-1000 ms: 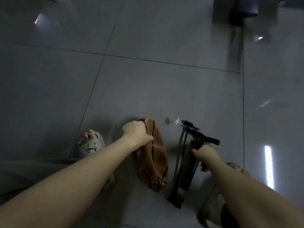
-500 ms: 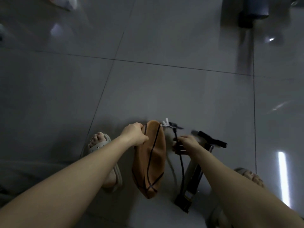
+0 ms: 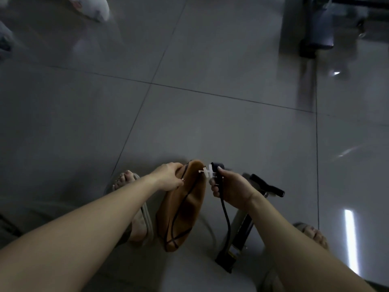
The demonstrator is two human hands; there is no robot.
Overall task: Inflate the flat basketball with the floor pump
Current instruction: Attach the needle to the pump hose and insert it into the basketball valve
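The flat orange-brown basketball (image 3: pixel 185 205) with black seams stands on edge on the floor, folded in on itself. My left hand (image 3: pixel 168 178) grips its upper left rim. My right hand (image 3: pixel 230 189) holds the black pump hose (image 3: pixel 225 211) near its nozzle end, where a white plastic adapter piece (image 3: pixel 207 171) hangs just beside the ball's top edge. The floor pump (image 3: pixel 242 226) stands behind my right wrist, its black T-handle (image 3: pixel 268 186) sticking out to the right and its foot on the tile.
My feet in light sandals rest on the grey tiled floor, the left foot (image 3: pixel 134 205) beside the ball and the right foot (image 3: pixel 313 232) past the pump. A dark furniture leg (image 3: pixel 309 45) stands far right. Pale objects (image 3: pixel 92 7) lie top left.
My right hand left the pump handle, took the hose near its nozzle and brought it up to the ball's top edge. My left hand kept holding the ball.
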